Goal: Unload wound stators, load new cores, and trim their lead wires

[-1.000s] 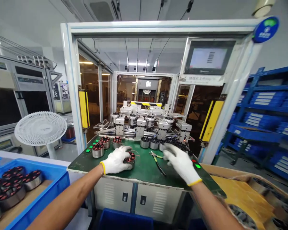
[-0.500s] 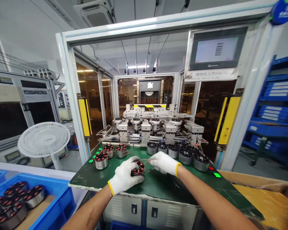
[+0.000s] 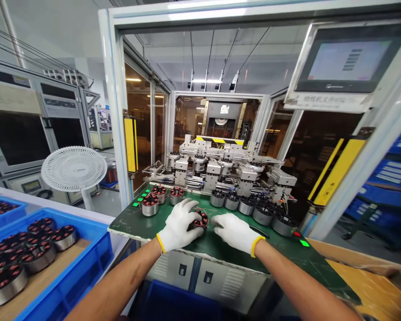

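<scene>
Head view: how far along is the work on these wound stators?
Looks done, perhaps: the row of steel-ringed stators on the green bench's right. In hand: a copper-wound stator under the white-gloved left hand, white-gloved right hand beside it. Still left: three red-wound stators on the bench's left, more in the blue crate.

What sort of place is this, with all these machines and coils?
This looks like an electric motor factory. Copper-wound stators sit on a green workbench, more fill a blue tray, and an automated assembly machine stands behind yellow safety light curtains.
</scene>
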Motion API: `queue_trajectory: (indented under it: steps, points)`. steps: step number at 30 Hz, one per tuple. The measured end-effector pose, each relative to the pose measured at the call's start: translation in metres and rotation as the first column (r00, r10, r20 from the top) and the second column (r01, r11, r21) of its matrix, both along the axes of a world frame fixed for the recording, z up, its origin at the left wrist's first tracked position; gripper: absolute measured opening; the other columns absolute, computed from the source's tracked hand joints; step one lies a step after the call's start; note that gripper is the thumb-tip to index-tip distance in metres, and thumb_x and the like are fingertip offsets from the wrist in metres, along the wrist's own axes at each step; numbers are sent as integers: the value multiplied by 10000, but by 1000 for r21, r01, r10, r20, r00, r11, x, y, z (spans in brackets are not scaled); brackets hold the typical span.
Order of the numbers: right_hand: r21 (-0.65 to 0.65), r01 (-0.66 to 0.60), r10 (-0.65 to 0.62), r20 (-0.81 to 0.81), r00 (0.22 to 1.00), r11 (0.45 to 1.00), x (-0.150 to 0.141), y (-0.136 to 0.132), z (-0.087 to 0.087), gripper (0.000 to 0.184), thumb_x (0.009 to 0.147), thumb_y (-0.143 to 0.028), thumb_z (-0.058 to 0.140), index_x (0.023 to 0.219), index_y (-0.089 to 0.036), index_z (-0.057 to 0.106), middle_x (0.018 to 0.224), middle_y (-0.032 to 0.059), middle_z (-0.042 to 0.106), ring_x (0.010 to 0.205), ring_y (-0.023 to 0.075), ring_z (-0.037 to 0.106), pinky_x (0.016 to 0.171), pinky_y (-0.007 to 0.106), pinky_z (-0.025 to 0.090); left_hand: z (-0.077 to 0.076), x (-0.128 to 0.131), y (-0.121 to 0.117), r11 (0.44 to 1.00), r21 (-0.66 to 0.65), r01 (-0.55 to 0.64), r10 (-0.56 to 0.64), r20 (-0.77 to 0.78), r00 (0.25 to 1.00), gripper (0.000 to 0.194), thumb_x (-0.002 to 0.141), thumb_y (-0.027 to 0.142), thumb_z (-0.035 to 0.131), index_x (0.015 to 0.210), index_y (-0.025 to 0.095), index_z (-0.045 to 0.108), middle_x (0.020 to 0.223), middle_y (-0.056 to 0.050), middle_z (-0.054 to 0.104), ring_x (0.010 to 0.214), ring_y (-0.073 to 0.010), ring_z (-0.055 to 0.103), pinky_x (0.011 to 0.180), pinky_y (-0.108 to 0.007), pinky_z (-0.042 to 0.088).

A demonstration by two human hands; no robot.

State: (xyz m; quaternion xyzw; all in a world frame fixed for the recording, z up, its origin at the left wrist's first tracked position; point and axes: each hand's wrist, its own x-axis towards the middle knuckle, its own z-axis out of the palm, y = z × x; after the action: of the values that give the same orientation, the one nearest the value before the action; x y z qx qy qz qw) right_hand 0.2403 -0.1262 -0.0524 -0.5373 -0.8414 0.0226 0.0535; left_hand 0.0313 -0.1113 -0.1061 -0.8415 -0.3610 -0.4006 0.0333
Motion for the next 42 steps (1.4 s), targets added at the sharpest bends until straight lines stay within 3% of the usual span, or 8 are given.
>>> queue_trajectory:
  steps: [3,9,13,20,31,34,38,42]
  points:
    - [67,-83,70,173,982,994,11,-1,2,296,900,-257,423,941,-230,715,846,62,703,777,213,644,633,267,403,4,-4,-4,999,29,-29,30,-57,998,202,733,348,665,904,241,676,1305,-57,521,1297,-304,342,1042,-476,321]
    - [223,-35,-51,368,928,974,19,-23,29,306,934,-304,399,1012,-235,687,783,87,689,724,242,654,598,272,404,16,8,-14,984,49,-173,179,-150,972,147,716,335,658,772,200,672,1190,-94,594,1214,-329,411,1039,-525,288]
    - [272,6,-107,358,928,962,8,-32,36,349,961,-318,338,1000,-200,665,793,106,682,730,235,655,621,273,413,34,20,-25,955,65,-289,297,-186,937,377,644,460,719,893,181,672,1172,-135,581,1173,-368,416,1008,-541,296]
    - [350,12,-131,318,939,937,-1,-39,36,302,957,-258,322,997,-183,612,805,109,664,758,237,651,643,281,419,45,28,-15,991,-126,-45,12,-253,967,202,859,297,506,927,236,685,924,-46,683,935,-224,576,858,-367,429]
    - [443,-154,-16,356,934,883,-19,-66,11,189,841,-132,393,939,-146,555,744,102,586,694,269,617,575,320,380,32,24,-9,978,-207,6,-37,-148,988,194,842,224,487,921,227,664,935,-30,672,911,-186,582,826,-297,445]
    - [522,-85,-68,267,961,849,-22,-46,14,222,890,-158,342,960,-163,553,769,95,596,706,257,618,581,314,379,33,25,-12,974,-215,-67,31,-165,986,147,824,221,493,842,206,638,861,-36,652,848,-188,574,760,-291,438]
    - [423,132,-195,109,975,897,-20,-12,6,241,910,-250,381,863,-179,606,802,87,648,730,256,635,607,310,395,34,26,-13,962,-267,-61,24,-141,990,137,829,267,501,845,223,629,885,-22,660,854,-184,577,760,-282,435]
    - [352,90,-147,141,979,932,-20,-8,-20,267,891,-259,429,798,-154,656,785,100,670,787,242,633,652,299,391,34,28,-10,951,-302,-62,37,-88,995,154,829,279,505,888,239,641,924,-9,673,891,-181,589,793,-278,448]
